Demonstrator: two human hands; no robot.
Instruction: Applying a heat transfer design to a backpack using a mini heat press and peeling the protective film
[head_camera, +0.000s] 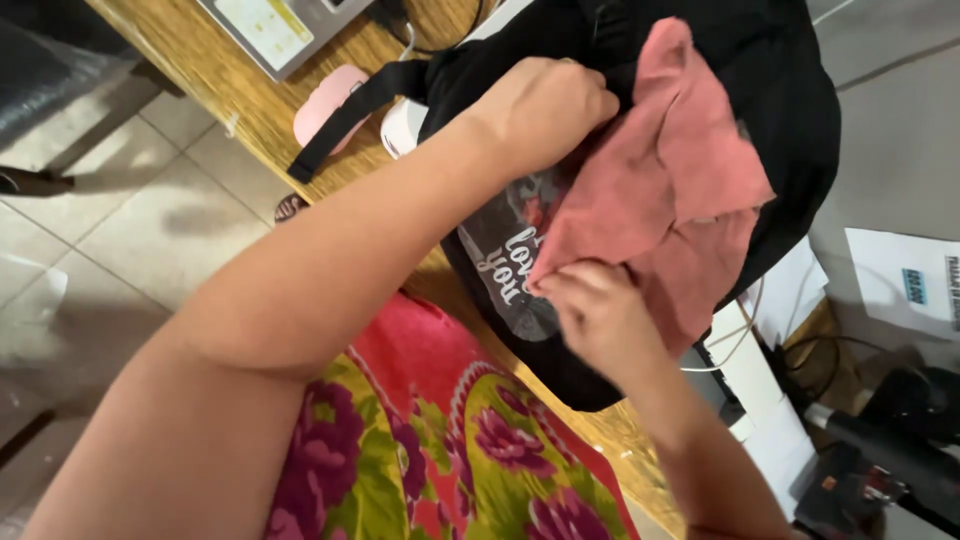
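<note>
A black bag (790, 120) with white lettering on its front lies on a wooden table (200, 60). A faded pink-red cloth (680, 180) sticks out of the bag's opening. My left hand (545, 105) grips the bag's upper edge beside the cloth, with its fingers curled over the rim. My right hand (600, 310) pinches the lower edge of the cloth against the bag's front. A black strap (350, 115) trails from the bag across the table.
A pink oval object (325, 100) and a white object (402, 125) lie by the strap. A grey device (270, 30) sits at the table's far end. White boxes, cables and papers (900, 280) lie at right. Tiled floor shows at left.
</note>
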